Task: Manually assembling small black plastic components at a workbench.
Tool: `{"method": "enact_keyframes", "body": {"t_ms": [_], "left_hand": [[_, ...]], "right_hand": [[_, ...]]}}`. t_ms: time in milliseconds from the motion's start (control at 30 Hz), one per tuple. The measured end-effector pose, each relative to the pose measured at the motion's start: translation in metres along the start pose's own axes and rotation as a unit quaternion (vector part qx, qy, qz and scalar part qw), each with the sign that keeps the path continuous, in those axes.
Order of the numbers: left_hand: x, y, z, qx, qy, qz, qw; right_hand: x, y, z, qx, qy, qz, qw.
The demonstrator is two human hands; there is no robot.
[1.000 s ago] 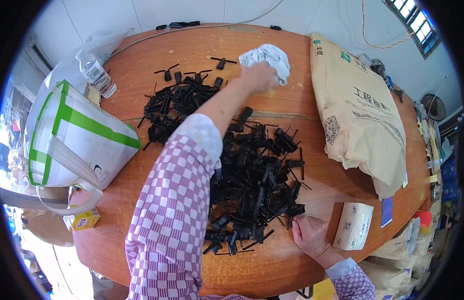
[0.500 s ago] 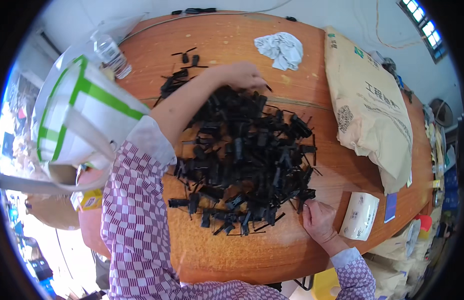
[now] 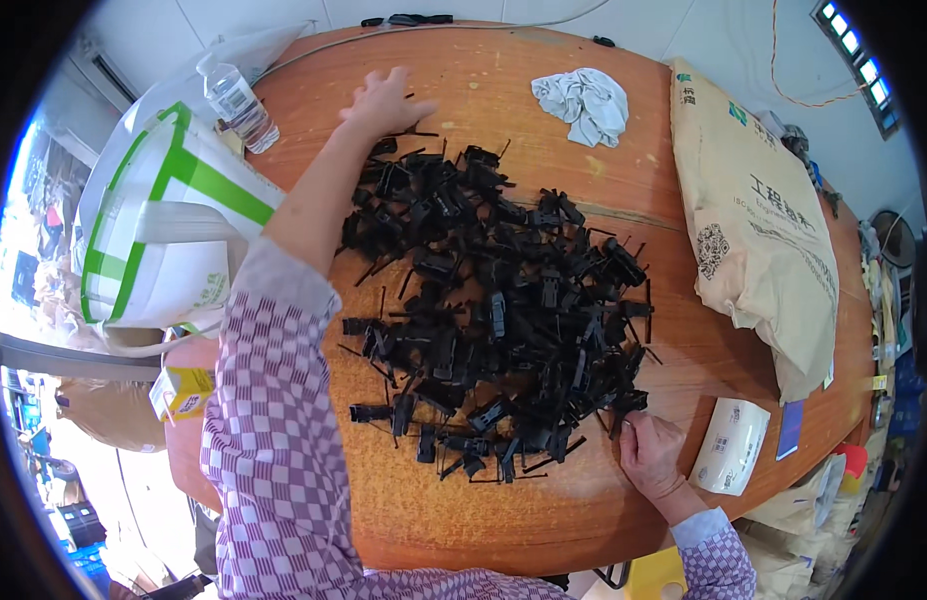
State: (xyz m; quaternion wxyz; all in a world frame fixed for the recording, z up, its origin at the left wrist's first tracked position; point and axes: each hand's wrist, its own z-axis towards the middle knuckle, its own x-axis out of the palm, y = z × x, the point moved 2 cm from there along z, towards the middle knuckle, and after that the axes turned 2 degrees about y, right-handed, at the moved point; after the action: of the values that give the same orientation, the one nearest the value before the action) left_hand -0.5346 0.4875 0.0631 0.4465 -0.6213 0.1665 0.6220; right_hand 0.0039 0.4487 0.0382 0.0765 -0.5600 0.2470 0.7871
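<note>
A wide pile of small black plastic parts, many with thin rod-like arms, covers the middle of the wooden table. My left hand reaches past the pile's far left end, its fingers spread. Thin black pieces show beside and below that palm, partly hidden by it. At the pile's near right edge, my right hand is closed, thumb and forefinger pinching a black plastic part. Its other fingers are curled in.
A white bucket with green trim and a clear bottle stand left. A crumpled white cloth lies at the far side. To the right are a large tan sack, a white roll and a blue-purple card.
My left hand has moved left from the pile's far middle, where it held a thin black piece; its fingers are now spread. My right hand stays at the near right edge.
</note>
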Motion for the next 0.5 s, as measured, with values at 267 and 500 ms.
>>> {"method": "enact_keyframes", "body": {"t_ms": [267,500], "left_hand": [[0.022,0.012,0.007,-0.042,0.123,0.118,0.985],[0.008,-0.021,-0.048,-0.101,0.210,-0.110,0.966]], "right_hand": [[-0.003,-0.005,0.000,0.006,0.004,0.002,1.000],[-0.006,-0.001,-0.002,-0.002,-0.034,-0.017,0.999]]}}
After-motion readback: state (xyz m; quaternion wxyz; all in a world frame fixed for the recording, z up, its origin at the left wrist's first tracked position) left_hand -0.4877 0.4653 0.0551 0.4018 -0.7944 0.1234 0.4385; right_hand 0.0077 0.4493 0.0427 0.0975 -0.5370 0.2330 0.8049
